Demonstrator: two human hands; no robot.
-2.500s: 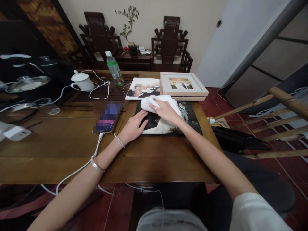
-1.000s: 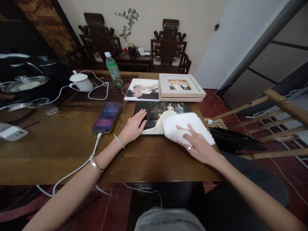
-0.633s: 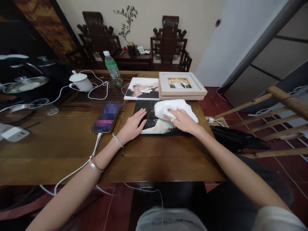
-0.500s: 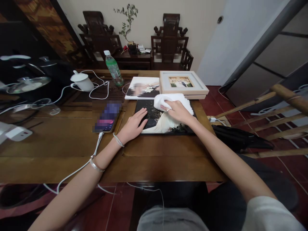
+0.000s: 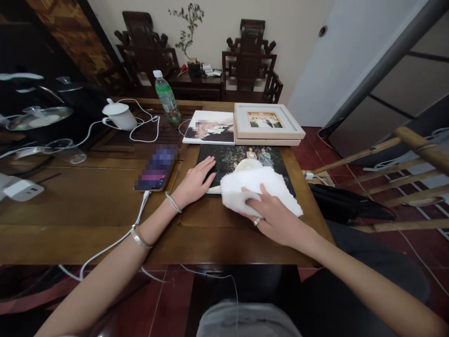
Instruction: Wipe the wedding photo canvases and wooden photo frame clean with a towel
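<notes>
white fluffy cloth [image 5: 256, 189], dark photo print [image 5: 242, 159], green-labelled bottle [image 5: 167, 98], brown wooden table [image 5: 87, 210]

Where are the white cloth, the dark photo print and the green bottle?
white cloth [image 5: 257, 188], head view, middle of its top fold.
dark photo print [image 5: 235, 157], head view, bare dark area above the cloth.
green bottle [image 5: 167, 100], head view, its label.
</notes>
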